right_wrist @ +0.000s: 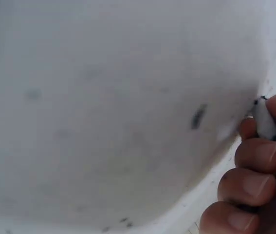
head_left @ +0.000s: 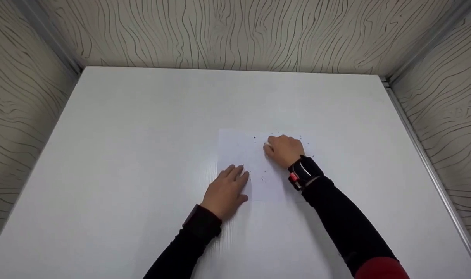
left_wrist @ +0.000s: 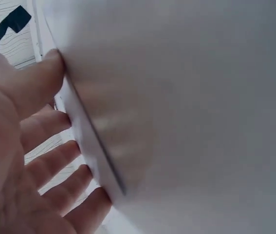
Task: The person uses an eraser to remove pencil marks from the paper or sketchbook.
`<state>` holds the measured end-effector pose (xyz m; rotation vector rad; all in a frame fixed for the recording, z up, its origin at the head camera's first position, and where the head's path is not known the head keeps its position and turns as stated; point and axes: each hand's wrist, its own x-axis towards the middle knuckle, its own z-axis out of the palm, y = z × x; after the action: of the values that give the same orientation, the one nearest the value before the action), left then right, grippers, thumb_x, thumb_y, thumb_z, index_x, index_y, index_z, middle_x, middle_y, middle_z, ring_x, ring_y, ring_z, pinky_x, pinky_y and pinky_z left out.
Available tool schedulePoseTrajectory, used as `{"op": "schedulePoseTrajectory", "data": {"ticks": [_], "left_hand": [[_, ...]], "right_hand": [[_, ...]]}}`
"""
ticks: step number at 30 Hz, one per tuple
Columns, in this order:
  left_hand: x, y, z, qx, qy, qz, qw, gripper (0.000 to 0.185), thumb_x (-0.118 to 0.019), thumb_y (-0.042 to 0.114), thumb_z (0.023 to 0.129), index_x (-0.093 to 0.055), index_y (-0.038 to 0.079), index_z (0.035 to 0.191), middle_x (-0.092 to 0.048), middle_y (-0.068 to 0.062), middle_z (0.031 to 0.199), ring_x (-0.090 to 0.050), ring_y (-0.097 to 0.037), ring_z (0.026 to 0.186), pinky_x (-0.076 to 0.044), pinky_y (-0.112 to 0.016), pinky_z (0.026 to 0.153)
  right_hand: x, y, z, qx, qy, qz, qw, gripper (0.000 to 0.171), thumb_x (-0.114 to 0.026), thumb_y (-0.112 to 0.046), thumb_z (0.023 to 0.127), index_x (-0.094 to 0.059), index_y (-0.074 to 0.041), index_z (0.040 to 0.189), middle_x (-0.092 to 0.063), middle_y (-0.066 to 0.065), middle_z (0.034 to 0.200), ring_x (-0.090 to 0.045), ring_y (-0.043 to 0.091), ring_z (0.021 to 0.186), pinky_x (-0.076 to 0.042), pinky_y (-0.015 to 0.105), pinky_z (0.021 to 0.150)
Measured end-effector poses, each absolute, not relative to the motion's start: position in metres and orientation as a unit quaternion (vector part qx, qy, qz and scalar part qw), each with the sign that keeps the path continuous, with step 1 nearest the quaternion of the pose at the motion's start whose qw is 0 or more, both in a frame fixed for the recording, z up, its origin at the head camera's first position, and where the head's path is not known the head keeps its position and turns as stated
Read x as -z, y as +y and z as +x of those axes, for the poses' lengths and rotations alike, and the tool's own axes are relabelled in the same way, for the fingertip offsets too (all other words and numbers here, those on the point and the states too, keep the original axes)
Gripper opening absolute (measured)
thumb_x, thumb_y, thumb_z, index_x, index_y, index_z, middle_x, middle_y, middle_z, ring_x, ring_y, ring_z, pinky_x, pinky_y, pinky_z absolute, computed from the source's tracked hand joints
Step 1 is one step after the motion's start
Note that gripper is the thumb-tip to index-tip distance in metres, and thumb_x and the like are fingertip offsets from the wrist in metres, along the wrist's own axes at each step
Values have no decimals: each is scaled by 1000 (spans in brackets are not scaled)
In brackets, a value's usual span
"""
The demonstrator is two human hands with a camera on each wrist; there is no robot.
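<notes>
1. On the table, one paper sheet is lying at the middle.
2. Two hands are working there: the left hand is pressing flat, fingers straight, on the sheet's near-left edge; the right hand is pinching one small eraser against its far-right part.
3. Dark crumbs are scattering across the sheet.
4. Wood-grain walls are enclosing the white table.

one paper sheet, one eraser, two hands

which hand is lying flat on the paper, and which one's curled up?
The left hand lies flat, fingers straight, on the sheet of paper. The right hand is curled, pinching a small white eraser.
</notes>
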<state>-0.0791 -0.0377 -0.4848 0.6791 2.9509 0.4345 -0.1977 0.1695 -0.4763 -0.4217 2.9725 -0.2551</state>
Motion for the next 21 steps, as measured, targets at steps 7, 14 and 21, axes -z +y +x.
{"op": "schedulePoseTrajectory", "data": {"ticks": [7,14,21], "left_hand": [[488,-20,-63,-62,971,227,-43,46,-84,28,91,-74,8,130,-72,-7,134,-69,-23,126,-58,-34,106],[490,-13,-62,-104,968,224,-39,43,-79,35,94,-76,9,128,-75,-7,131,-71,-25,122,-62,-35,99],[491,-12,-62,-130,969,210,-20,39,-76,31,97,-75,8,129,-74,-8,132,-70,-26,122,-65,-39,92]], "right_hand": [[470,150,-182,96,975,-179,91,32,-53,-28,109,-60,-7,86,-48,2,68,-47,19,65,-44,35,60],[477,137,-182,75,956,-266,98,31,-56,-27,107,-57,-9,82,-46,-1,66,-42,15,64,-36,29,57],[482,146,-202,46,974,-222,20,26,-61,-23,105,-60,-9,82,-50,3,66,-42,18,63,-40,33,57]]}}
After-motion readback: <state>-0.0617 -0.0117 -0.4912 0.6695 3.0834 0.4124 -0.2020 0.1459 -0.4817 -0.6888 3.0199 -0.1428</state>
